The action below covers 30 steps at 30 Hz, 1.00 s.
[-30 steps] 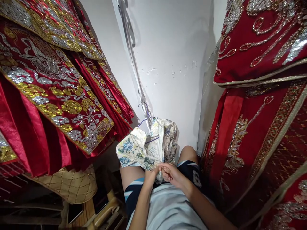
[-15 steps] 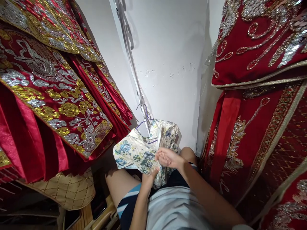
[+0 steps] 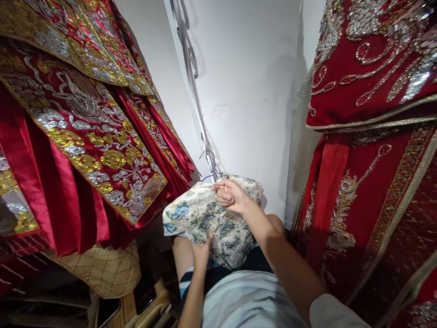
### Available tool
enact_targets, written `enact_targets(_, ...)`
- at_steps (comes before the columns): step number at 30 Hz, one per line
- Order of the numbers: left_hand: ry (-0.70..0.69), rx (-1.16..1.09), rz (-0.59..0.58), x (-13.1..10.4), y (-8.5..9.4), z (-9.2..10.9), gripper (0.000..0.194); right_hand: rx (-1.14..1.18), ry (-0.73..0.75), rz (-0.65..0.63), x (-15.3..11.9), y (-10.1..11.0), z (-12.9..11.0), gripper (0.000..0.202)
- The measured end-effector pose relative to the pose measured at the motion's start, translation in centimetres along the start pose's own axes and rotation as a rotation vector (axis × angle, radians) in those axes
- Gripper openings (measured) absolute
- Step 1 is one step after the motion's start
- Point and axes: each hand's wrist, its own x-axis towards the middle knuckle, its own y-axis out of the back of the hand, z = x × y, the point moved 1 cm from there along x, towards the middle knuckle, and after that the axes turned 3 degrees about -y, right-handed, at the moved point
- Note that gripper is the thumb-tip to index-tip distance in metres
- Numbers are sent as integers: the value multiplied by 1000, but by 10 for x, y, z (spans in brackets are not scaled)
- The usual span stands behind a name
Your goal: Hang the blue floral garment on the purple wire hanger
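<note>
A cream floral garment (image 3: 205,216) with blue and green flowers hangs on a purple hanger (image 3: 209,175) over my lap. My right hand (image 3: 230,195) is closed in a pinch at the garment's upper edge, near the neckline; the fingertips cover what they hold there. Lower down, my left hand (image 3: 204,246) grips the front of the garment, thumb on top and the other fingers hidden by the cloth.
Red embroidered costumes hang at the left (image 3: 112,159) and at the right (image 3: 362,191). A white pole (image 3: 193,86) runs down along the pale wall (image 3: 246,68). At the lower left are a gold quilted cloth (image 3: 102,269) and wooden furniture (image 3: 128,310).
My right hand has moved up from the middle of the garment to its neckline. The garment's front now lies flatter and covers the neck opening. The view has shifted slightly.
</note>
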Motion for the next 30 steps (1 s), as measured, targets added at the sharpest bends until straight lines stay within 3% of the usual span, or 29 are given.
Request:
enact_targets(3,-138,18,261,-4,25,17,56,-143,117,105,-7,7,18,37)
enact_targets(5,-368,27,426,-9,35,46,60,-259,166,184,-9,8,29,37)
enact_targets(7,-628,47,457,-11,33,86,51,-342,175,231,-10,5,35,38)
enact_targets(10,-885,118,267,-1,12,147,24,-385,147,225,-10,-5,36,38)
enact_targets(12,-950,139,-9,13,-6,176,23,-384,136,203,-11,-13,33,38)
enact_targets(14,-961,187,-234,25,-20,194,21,-382,140,189,-14,-17,30,38)
enact_targets(16,-975,234,-310,31,-27,201,17,-399,166,187,-15,-15,31,39)
enact_targets(22,-1050,186,-189,26,-36,202,14,-699,402,258,-2,17,54,47)
enact_targets(24,-1027,184,-190,27,-39,200,15,-704,395,284,3,25,57,49)
enact_targets(27,-960,227,-268,32,-38,197,19,-586,328,241,4,24,52,48)
enact_targets(30,-941,268,-414,34,-35,195,21,-566,377,252,-2,17,42,45)
